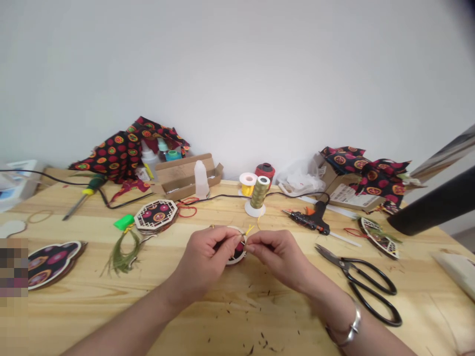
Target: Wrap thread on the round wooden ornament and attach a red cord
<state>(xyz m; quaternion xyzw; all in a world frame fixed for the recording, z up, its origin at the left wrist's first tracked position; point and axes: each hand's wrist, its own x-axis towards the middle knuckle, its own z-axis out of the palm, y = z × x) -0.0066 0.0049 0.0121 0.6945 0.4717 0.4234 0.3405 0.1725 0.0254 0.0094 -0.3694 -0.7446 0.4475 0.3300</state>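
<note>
Between my hands is a small round ornament (235, 257) with a pale rim and dark red fabric, partly hidden by my fingers. My left hand (208, 252) is closed in a pinch at its upper edge, on a thin yellow cord (251, 229) whose short ends stick up. With thumb and forefinger pressed together, my right hand (276, 254) pinches the same cord at the ornament's right side. Behind them stands an olive thread spool (259, 195), with a yellow strand hanging near it. I cannot tell whether the ornament itself is gripped or lies on the table.
Large black-handled scissors (356, 279) and a glue gun (309, 217) lie to the right. An octagonal ornament (158, 216), a green tassel (124, 252) and a screwdriver (84, 197) lie left. At the back are a cardboard box (181, 178) and patterned fabric (118, 151).
</note>
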